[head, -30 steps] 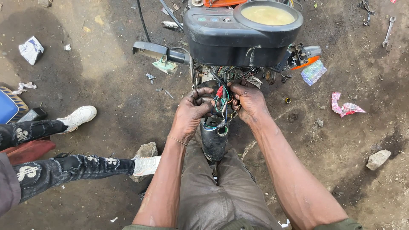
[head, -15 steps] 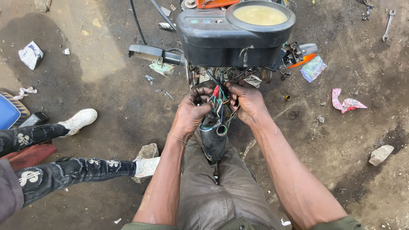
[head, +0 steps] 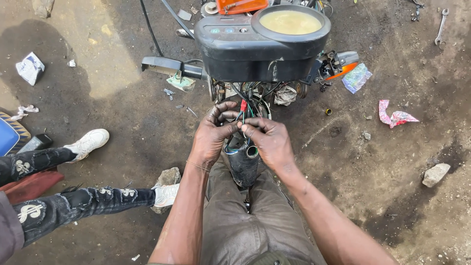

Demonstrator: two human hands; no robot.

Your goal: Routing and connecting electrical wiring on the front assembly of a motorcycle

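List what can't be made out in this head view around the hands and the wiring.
- Head view: where the wire bundle ends, hidden under the black instrument housing.
- What the left hand and right hand fingertips pinch: too small, covered by fingers.
- Lower part of the black tube: hidden between the knees.
- Seated person at left: cut off by the frame edge.
- Orange part: cut off at the top edge.

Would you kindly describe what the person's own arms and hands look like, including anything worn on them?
Both arms are bare to beyond the elbow, with no sleeves and no gloves. The left hand has a thin thread-like band around its wrist. The right hand wears nothing visible: no ring, watch or band.
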